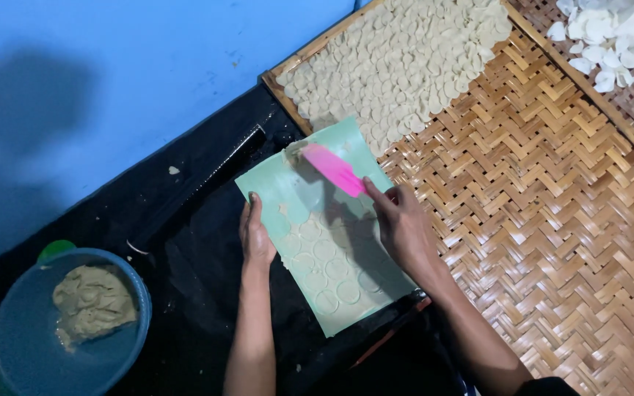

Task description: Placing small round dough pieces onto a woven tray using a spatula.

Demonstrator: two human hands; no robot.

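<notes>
Pink scraper (334, 169) lies flat on the far end of a pale green mat (332, 242), blade angled up-left w/ a bit of dough at its tip. Right hand (403, 226) is clamped on the scraper's near end, fingers wrapped round the handle. Left hand (255, 236) presses palm-down on the mat's left edge, fingers together, gripping nothing. Hands sit apart, one on each side of the mat.

Mat carries thin round dough discs (328, 271) in rows over its near half. It rests on a black plastic sheet (199, 242), its right side overlapping a woven bamboo tray (552, 220). Beyond the mat, tray's far corner is packed w/ pale dough rounds (398, 66). Left of the mat & nearer, a blue bowl (31, 352) holds a lump of dough (93, 301). Blue wall (111, 73) behind.
</notes>
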